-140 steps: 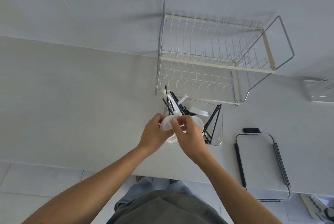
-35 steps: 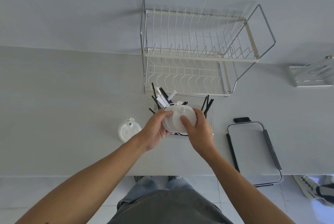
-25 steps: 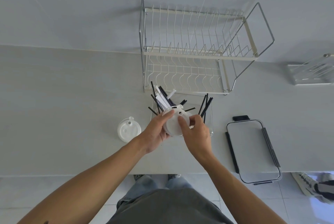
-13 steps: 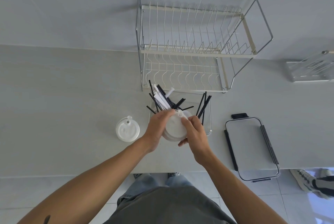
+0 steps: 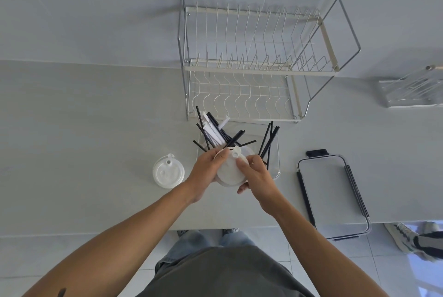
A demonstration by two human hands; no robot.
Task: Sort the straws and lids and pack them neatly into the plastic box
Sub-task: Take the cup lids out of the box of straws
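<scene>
A clear plastic box [image 5: 275,152] stands on the counter in front of the dish rack. Black straws [image 5: 268,139] and white wrapped straws [image 5: 212,132] stick out of it at angles. Just above the box's near side I hold a stack of white cup lids [image 5: 230,170] between both hands. My left hand [image 5: 207,168] grips the stack's left edge. My right hand [image 5: 255,174] holds its right side, thumb on top. Another white lid stack [image 5: 167,172] lies on the counter to the left.
A two-tier wire dish rack [image 5: 259,66] stands right behind the box. The box's flat lid with black clips [image 5: 332,193] lies to the right and overhangs the counter's front edge. A clear acrylic holder [image 5: 412,91] is at far right. A shoe [image 5: 412,240] shows on the floor.
A separate lid stack has appeared on the counter to the left since the oldest frame. Over the last second both hands kept the held stack, shifting it slightly toward me and lower.
</scene>
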